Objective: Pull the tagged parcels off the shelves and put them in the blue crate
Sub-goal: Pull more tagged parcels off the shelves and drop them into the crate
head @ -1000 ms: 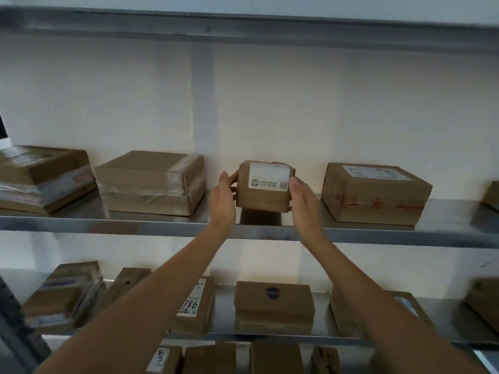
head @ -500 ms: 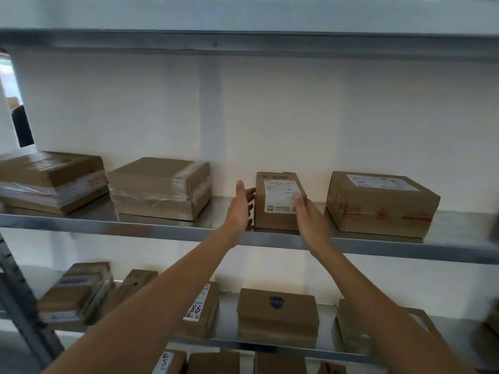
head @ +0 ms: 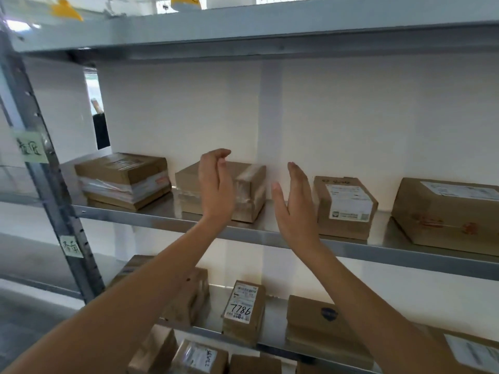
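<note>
Head view: hands (head: 216,184) (head: 295,205) empty; parcels (head: 344,207) on shelf (head: 270,234).

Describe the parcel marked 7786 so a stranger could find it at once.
Start at the grey metal shelving and drop to the lower shelf. A narrow brown parcel stands upright near the middle. Unlike its neighbours, its white label carries 7786 handwritten in big black digits.

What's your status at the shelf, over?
Left hand and right hand open, holding nothing. Small labelled box upright on shelf, right of right hand. Taped box behind left hand.
</note>
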